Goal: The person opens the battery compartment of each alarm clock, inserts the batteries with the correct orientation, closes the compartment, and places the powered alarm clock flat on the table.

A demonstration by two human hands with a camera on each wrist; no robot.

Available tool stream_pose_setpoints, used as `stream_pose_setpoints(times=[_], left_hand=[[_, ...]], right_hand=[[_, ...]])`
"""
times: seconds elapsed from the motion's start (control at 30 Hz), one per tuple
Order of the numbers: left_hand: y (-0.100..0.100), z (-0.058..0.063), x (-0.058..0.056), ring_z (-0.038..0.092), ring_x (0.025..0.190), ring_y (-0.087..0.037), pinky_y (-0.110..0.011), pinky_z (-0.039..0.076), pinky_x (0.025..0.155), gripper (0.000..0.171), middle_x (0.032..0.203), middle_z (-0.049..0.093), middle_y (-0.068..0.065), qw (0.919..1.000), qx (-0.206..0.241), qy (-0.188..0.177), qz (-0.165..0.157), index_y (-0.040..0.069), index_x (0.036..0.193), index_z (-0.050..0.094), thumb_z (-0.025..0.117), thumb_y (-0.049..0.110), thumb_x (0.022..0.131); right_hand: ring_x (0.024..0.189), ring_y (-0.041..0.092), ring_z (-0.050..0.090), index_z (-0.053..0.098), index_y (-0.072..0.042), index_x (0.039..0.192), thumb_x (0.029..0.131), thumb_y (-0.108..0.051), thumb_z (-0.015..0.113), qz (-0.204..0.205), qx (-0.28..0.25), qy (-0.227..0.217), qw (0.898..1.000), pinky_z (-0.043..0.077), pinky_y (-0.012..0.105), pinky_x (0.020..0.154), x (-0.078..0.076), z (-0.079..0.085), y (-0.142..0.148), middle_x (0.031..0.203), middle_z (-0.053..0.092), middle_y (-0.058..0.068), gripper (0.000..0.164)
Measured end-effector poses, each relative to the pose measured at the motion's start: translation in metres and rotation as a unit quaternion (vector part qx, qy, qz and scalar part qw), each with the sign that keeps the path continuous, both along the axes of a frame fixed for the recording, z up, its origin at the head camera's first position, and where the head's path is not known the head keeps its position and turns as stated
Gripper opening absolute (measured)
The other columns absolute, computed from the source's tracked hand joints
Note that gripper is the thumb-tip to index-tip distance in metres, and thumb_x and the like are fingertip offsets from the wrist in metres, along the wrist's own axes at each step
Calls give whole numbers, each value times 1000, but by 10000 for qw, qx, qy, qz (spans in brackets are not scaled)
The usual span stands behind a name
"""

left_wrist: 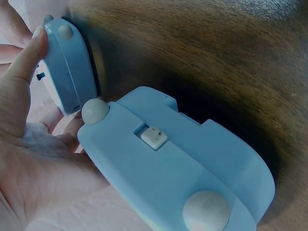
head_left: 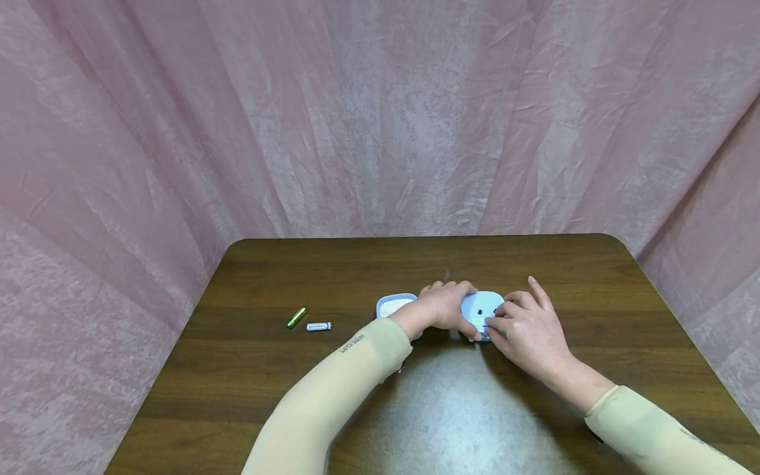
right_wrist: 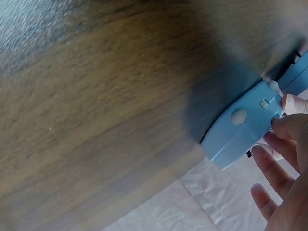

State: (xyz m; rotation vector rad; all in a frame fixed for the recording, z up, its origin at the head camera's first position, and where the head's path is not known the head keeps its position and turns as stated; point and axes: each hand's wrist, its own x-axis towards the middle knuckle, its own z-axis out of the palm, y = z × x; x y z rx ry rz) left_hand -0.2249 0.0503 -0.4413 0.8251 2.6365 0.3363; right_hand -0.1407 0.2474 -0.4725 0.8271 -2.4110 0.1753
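Observation:
My left hand [head_left: 442, 307] grips the left side of a light blue desk clock [head_left: 477, 302], thumb at its near edge. Black knobs stick out of the clock's back, which faces me. My right hand [head_left: 531, 330] has its thumb and index finger pinched at the lower right of that back, by the battery compartment; the fingertips hide the detail there. Its other fingers are spread. A second light blue clock [left_wrist: 192, 144] stands beside the left wrist, showing round white feet and a small white switch. In the right wrist view, the gripped clock [right_wrist: 240, 130] rests near the right fingertips.
On the left of the wooden table [head_left: 249, 396] lie a green battery [head_left: 296, 318] and a white-and-blue battery [head_left: 318, 326]. Pink curtains [head_left: 380, 119] hang behind the table's far edge and along its sides.

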Motion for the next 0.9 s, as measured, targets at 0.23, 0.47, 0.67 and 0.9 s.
stream_pose_setpoints(times=[0.23, 0.47, 0.67, 0.9], left_hand=[[0, 1, 0, 50, 118, -21, -42, 40, 101, 89, 144, 54, 5, 10000, -14, -16, -27, 30, 151, 45, 82, 63, 77], [0, 0, 0, 51, 118, -21, -42, 40, 101, 89, 144, 54, 4, 10000, -46, 6, -22, 30, 152, 45, 82, 63, 78], [1, 0, 0, 51, 120, -21, -42, 40, 101, 89, 144, 54, 5, 10000, -73, 52, -19, 31, 151, 45, 82, 63, 77], [2, 1, 0, 51, 120, -21, -42, 40, 101, 89, 143, 54, 5, 9999, -93, 64, -17, 31, 151, 45, 82, 63, 77]], right_hand=[[101, 38, 61, 84, -14, 86, 74, -23, 87, 28, 40, 111, 9999, 15, 65, 118, 1, -1, 0, 84, 72, 3, 15], [100, 39, 60, 84, -14, 87, 76, -22, 85, 85, 53, 179, 9998, 17, 65, 117, 0, -3, 1, 85, 72, 4, 14], [100, 41, 61, 84, -14, 87, 78, -20, 81, 159, -1, 320, 9994, 18, 66, 117, -2, -5, 2, 87, 72, 5, 11], [101, 41, 61, 83, -13, 85, 80, -18, 78, 183, -57, 352, 9992, 19, 65, 117, -2, -6, 2, 87, 72, 5, 9]])
